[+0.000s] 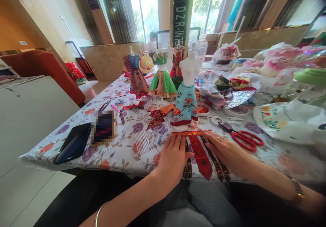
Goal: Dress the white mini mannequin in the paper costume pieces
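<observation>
A red patterned band (191, 133) lies across the cloth near the table's front edge, with a pointed red strip (201, 157) and several narrow black strips (217, 166) hanging from it toward me. My left hand (174, 152) lies flat on the band's left end, fingers stretched out. On its right end rest the fingers of my right hand (222, 149), also spread, with a ring on one finger. Just behind the band stands a white mannequin (189, 69) wearing a light blue flowered skirt (187, 101) with a red hem.
Red-handled scissors (247, 140) lie right of my right hand. Two phones (73, 142) are at the left, near sheets of small beads (142, 141). Dressed mannequins (162, 81) stand farther back. Plastic bags and fabric (287, 118) fill the right side.
</observation>
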A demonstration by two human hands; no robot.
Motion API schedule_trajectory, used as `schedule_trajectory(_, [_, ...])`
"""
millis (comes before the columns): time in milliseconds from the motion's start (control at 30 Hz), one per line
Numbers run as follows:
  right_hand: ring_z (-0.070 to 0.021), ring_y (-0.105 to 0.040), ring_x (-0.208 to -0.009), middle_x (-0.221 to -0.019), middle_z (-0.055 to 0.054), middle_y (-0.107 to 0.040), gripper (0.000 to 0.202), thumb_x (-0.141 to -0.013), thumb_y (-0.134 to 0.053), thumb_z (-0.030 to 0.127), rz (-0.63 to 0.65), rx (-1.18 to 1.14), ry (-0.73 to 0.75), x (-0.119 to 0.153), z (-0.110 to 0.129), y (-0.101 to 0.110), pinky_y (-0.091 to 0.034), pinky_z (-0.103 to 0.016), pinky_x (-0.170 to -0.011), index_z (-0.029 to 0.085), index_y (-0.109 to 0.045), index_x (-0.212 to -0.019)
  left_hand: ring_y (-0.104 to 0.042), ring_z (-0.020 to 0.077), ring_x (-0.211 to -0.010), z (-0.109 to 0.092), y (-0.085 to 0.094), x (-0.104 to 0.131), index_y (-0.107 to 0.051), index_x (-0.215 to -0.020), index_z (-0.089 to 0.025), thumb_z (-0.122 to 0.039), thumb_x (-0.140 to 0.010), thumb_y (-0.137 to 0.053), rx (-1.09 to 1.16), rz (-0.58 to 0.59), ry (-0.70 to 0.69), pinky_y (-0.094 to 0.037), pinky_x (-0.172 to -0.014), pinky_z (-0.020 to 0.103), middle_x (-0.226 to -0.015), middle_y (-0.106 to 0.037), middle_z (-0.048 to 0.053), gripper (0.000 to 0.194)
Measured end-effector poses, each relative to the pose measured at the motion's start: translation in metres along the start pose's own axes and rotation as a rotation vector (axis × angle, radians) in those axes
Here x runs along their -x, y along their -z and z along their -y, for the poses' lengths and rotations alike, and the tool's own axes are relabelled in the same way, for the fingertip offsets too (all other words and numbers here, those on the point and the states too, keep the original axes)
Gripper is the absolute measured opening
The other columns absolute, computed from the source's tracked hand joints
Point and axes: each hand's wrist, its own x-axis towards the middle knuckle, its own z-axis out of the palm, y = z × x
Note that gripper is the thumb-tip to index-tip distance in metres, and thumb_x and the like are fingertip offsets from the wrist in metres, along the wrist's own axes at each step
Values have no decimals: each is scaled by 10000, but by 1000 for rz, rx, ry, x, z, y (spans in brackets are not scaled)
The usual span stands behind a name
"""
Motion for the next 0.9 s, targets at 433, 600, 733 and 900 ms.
schedule_trajectory(433, [-211, -607, -1116, -1246, -92, -608, 317, -956, -380, 240, -129, -72, 4, -27, 17, 14, -532, -386, -918, 206, -522, -1238, -609, 268, -1002, 45, 62, -1, -621, -1003, -90, -163, -901, -450, 8, 230, 110, -465, -914, 418, -1052, -659, 127, 212])
schedule_trajectory(600, [-197, -669, -934, -1066, -80, -685, 242, -933, -445, 227, -124, -163, 35, -55, 40, 9, -546, -335, -810, 200, -659, -1043, -600, 255, -1062, 113, 67, 16, -637, -1043, -129, -214, -858, -541, 146, 199, 312, -447, -924, 366, -1077, -664, 120, 225])
schedule_trajectory(733, [-169, -659, -837, -924, -58, -704, 197, -893, -514, 167, -68, -251, 92, -88, 65, 0, -517, -304, -782, 176, -694, -973, -616, 252, -1032, 153, 47, 28, -652, -1076, -145, -257, -819, -573, 252, 110, 404, -450, -911, 364, -1089, -682, 109, 291])
schedule_trajectory(900, [-146, -621, -794, -901, -77, -680, 172, -858, -554, 112, -22, -322, 110, -133, 86, -21, -482, -269, -735, 141, -721, -890, -640, 227, -934, 164, 37, 26, -708, -1003, -179, -297, -762, -636, 385, 88, 379, -474, -850, 339, -1034, -701, 68, 278])
